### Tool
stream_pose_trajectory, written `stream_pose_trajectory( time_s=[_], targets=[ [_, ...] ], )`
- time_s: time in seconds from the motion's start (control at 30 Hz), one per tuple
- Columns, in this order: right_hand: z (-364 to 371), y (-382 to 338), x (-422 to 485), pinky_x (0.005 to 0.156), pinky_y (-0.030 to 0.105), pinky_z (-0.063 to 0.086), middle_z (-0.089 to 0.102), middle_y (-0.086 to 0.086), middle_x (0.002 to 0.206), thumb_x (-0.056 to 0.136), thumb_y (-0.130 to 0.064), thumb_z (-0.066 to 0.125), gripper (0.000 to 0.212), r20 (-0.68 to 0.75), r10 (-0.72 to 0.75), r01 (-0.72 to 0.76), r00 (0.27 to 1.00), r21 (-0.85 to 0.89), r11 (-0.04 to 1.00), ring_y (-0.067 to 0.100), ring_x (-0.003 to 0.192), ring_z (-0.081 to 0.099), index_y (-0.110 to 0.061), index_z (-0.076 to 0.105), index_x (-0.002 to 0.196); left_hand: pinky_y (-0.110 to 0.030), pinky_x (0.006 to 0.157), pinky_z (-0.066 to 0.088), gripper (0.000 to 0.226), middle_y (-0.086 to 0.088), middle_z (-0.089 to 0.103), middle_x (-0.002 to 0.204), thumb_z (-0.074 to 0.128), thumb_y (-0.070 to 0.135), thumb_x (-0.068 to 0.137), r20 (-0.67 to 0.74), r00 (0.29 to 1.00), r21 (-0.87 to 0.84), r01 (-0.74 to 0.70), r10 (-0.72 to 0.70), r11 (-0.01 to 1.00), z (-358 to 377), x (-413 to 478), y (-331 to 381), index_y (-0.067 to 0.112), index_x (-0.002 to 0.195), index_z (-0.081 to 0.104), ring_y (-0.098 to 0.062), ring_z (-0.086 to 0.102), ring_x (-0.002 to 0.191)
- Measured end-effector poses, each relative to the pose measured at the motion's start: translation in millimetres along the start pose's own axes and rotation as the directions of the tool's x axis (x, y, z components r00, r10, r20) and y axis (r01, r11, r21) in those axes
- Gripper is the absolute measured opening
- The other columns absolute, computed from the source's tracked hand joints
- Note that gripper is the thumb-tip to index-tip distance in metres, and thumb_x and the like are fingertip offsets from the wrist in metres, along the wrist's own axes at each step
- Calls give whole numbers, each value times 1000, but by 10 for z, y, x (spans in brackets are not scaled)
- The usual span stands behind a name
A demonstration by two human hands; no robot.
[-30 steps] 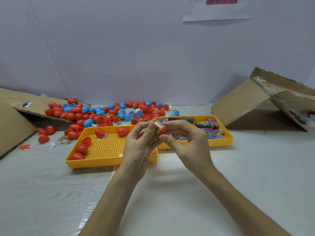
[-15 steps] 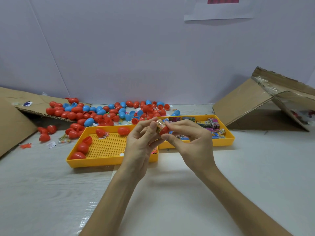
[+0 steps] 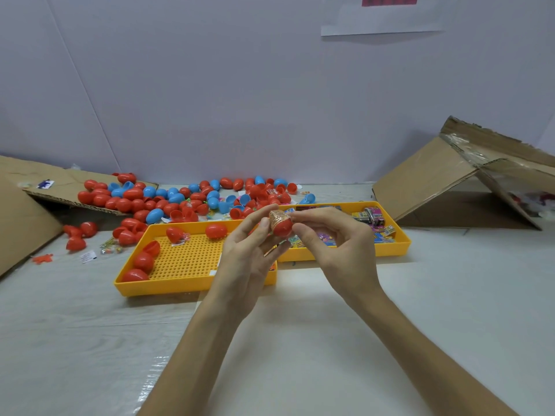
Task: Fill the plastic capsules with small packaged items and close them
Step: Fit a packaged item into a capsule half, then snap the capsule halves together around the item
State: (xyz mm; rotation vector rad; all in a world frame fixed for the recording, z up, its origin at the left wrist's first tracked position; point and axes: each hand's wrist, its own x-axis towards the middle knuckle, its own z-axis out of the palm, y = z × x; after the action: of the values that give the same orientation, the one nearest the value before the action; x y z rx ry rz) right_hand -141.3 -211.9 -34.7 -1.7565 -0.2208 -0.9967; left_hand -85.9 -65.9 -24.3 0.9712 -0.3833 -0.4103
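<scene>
Both hands meet above the gap between two yellow trays. My left hand (image 3: pixel 249 253) and my right hand (image 3: pixel 333 244) pinch a red capsule half (image 3: pixel 283 229) between their fingertips. A gold-striped packaged item (image 3: pixel 277 218) sticks out of its open top. The left yellow tray (image 3: pixel 180 283) holds several red capsules (image 3: pixel 143 261) on a perforated floor. The right yellow tray (image 3: pixel 399 244) holds several colourful small packets (image 3: pixel 374 217).
A heap of red and blue capsules (image 3: pixel 186 199) lies against the back wall, partly on a flat cardboard sheet (image 3: pixel 60 181). An opened cardboard box (image 3: pixel 468 181) lies on its side at the right. A few loose capsules and small packets (image 3: pixel 87 256) lie left of the trays.
The hands have stayed in place. The fingers shifted slightly on the capsule half and the packet sits a little deeper in it.
</scene>
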Motion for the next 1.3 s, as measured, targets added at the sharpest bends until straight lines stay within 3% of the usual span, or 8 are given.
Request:
stream_pose_trajectory(
  time_s=[0.3, 0.5, 0.6, 0.87, 1.0, 1.3],
  targets=[
    [-16, 3, -1, 75, 13, 53, 75, -11, 91, 85, -11, 78, 10, -29, -46, 42, 999, -133, 990, 5, 84, 72, -14, 78, 95, -25, 81, 57, 29, -8, 74, 118, 56, 26, 98, 8, 999, 112, -34, 33, 993, 0, 5, -6, 21, 122, 71, -19, 71, 107],
    [-43, -12, 20, 72, 9, 50, 70, -10, 83, 87, -4, 73, 4, -41, -176, 160, 983, -263, 952, 0, 76, 68, -8, 74, 88, -26, 84, 57, 45, -1, 72, 123, 77, 25, 85, 109, 992, 213, -82, 60, 974, 5, 3, -13, 27, 129, 68, -18, 67, 117],
    [-50, -5, 22, 72, 8, 49, 68, -9, 82, 89, -4, 70, 4, -11, -181, 169, 983, -306, 937, 1, 76, 66, -8, 70, 87, -33, 90, 59, 48, 1, 73, 123, 77, 20, 84, 133, 988, 262, -107, 74, 959, -11, 8, -40, 29, 130, 66, -19, 67, 117],
    [-47, 20, 11, 73, 5, 45, 64, -3, 84, 91, -3, 64, 2, 44, -211, 212, 977, -370, 904, 1, 77, 59, -3, 64, 90, -31, 88, 59, 47, -2, 73, 119, 81, 23, 78, 125, 986, 285, -142, 110, 948, 1, 9, -55, 31, 123, 70, -21, 69, 113],
    [-41, 25, 6, 73, 6, 45, 63, 0, 85, 95, -12, 58, 10, 51, -223, 225, 974, -379, 898, 1, 78, 56, -4, 63, 91, -28, 85, 58, 47, 0, 74, 117, 83, 30, 72, 127, 983, 277, -164, 133, 947, 12, -1, -60, 35, 117, 73, -20, 70, 111],
    [-29, 65, -2, 73, 6, 43, 62, 2, 85, 94, -14, 55, 11, 48, -242, 240, 969, -402, 884, 1, 78, 52, -6, 60, 92, -25, 81, 58, 46, -1, 75, 114, 83, 26, 72, 105, 978, 288, -201, 178, 936, 24, -10, -81, 31, 116, 73, -21, 72, 106]
  ],
)
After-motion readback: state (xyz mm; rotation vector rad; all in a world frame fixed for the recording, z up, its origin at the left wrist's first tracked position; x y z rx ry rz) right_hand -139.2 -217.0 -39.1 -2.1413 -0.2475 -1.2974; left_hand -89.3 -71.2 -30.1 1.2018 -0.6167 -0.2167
